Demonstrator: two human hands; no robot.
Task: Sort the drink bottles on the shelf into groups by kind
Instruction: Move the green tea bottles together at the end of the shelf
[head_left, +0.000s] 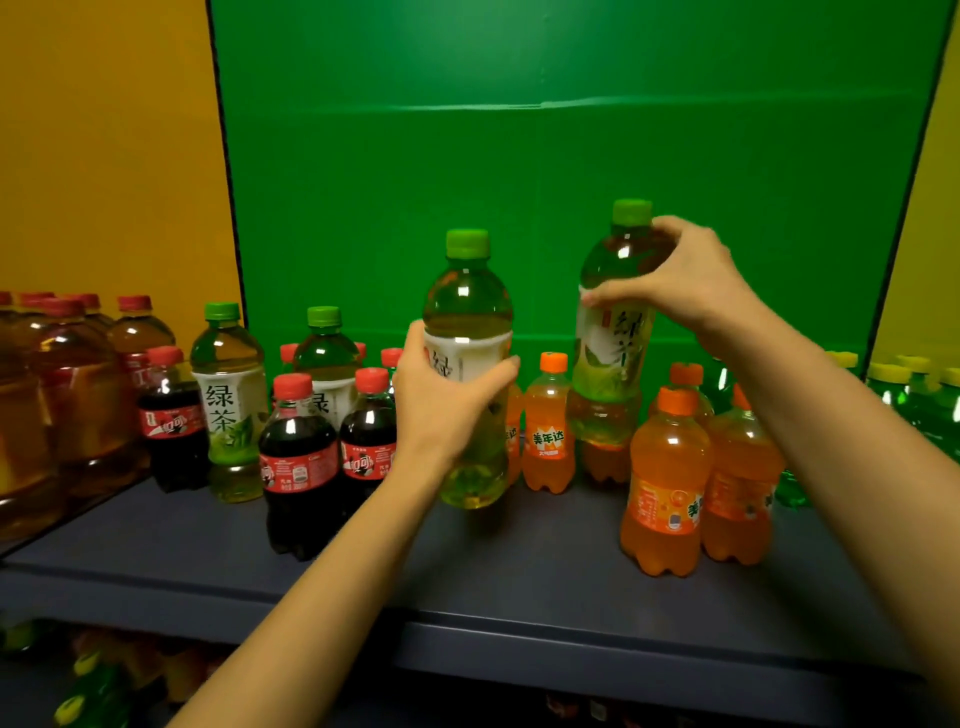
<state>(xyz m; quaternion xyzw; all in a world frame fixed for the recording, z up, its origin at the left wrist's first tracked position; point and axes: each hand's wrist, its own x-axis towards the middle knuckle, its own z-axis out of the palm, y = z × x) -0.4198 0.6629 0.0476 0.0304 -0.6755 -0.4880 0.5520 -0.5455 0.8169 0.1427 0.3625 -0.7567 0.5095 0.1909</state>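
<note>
The left hand (447, 400) held a green tea bottle (467, 306) upright over the middle of the shelf (467, 582), fingers curled round its label. The right hand (691, 283) gripped a second green tea bottle (610, 353) at its shoulder, raised among the orange soda bottles (667, 488) on the right

Shelf (519, 587) tally.
- green tea bottles (228, 395): four, two at shelf centre and two left of centre.
- cola bottles (298, 457): three clear; more red caps behind, count unclear.
- orange soda bottles (667, 483): at least five, right of centre.
- amber red-capped bottles (78, 395): about five, left end.
- yellow-capped green bottles (893, 395): at least three, right end.
</note>
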